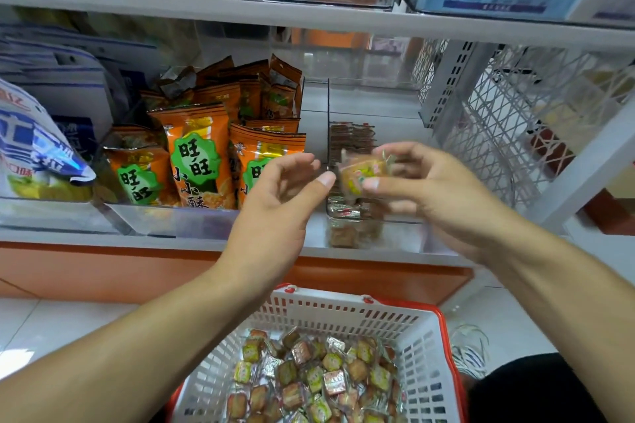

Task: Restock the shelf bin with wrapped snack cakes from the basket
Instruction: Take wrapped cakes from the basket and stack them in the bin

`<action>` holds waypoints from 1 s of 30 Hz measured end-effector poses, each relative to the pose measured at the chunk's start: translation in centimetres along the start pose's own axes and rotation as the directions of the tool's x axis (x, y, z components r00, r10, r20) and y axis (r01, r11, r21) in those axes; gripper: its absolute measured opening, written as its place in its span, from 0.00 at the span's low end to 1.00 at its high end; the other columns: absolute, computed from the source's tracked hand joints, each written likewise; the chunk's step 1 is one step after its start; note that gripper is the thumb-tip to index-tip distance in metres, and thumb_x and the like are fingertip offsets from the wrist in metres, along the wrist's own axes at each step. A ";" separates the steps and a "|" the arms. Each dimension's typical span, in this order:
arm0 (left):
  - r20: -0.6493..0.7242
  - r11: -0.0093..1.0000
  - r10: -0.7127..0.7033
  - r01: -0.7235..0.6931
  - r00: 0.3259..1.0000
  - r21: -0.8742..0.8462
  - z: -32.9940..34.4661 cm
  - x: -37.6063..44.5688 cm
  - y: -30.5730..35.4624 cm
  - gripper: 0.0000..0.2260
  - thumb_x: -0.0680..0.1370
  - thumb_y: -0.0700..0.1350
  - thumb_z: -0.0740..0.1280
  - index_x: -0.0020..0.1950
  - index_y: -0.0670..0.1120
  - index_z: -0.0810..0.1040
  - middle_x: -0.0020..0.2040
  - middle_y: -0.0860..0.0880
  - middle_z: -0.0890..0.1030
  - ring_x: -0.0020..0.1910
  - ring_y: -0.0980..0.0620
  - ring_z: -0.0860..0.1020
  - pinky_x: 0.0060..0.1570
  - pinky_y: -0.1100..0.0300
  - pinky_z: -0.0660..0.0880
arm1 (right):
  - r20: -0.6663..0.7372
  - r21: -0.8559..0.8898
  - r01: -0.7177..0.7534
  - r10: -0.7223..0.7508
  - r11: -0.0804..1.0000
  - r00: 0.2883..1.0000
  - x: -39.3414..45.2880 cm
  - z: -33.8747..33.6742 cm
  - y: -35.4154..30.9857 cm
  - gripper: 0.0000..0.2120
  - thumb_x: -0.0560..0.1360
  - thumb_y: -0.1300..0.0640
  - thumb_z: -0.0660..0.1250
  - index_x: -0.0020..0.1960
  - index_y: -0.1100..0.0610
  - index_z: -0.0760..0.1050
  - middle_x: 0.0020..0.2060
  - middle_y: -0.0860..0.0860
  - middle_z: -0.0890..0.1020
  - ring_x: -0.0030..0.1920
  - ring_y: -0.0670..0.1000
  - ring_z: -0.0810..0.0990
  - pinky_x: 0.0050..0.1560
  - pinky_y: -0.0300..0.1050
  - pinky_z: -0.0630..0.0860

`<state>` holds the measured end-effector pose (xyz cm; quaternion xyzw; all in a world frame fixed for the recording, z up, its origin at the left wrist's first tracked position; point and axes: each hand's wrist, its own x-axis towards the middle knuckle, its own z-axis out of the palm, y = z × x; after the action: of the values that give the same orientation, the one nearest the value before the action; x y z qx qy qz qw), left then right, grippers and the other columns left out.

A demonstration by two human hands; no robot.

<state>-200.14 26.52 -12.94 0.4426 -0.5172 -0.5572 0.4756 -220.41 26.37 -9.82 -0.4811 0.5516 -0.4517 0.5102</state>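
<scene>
My right hand [422,185] holds a wrapped snack cake [362,173] with a yellow-green label, pinched between thumb and fingers above the clear shelf bin [405,237]. The bin has several small wrapped cakes at its front and a dark row further back. My left hand [281,196] hovers just left of the cake, fingers apart, its thumb tip near the wrapper but holding nothing. Below, the white basket [429,354] with a red rim holds several wrapped snack cakes [319,378] in green, pink and brown wrappers.
A neighbouring clear bin holds orange snack bags [196,154]. Blue and white bags [37,148] fill the far left. A white wire rack [508,134] stands right of the bin. The upper shelf edge [309,21] runs overhead with more bins.
</scene>
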 end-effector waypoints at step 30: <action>0.106 0.901 -0.063 0.011 0.992 0.433 1.3 0.1 -2.7 0.31 0.78 0.52 0.73 0.77 0.56 0.62 0.72 0.60 0.73 0.70 0.60 0.72 0.65 0.65 0.66 | 0.057 -0.671 -0.222 0.348 0.707 0.936 6.2 -4.8 4.4 0.06 0.71 0.65 0.77 0.41 0.56 0.81 0.36 0.51 0.83 0.37 0.48 0.77 0.38 0.41 0.75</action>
<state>-201.62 26.61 -15.51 0.5131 -0.6460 -0.4631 0.3239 -225.61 20.82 -14.67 -0.5759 0.6939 -0.1000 0.4206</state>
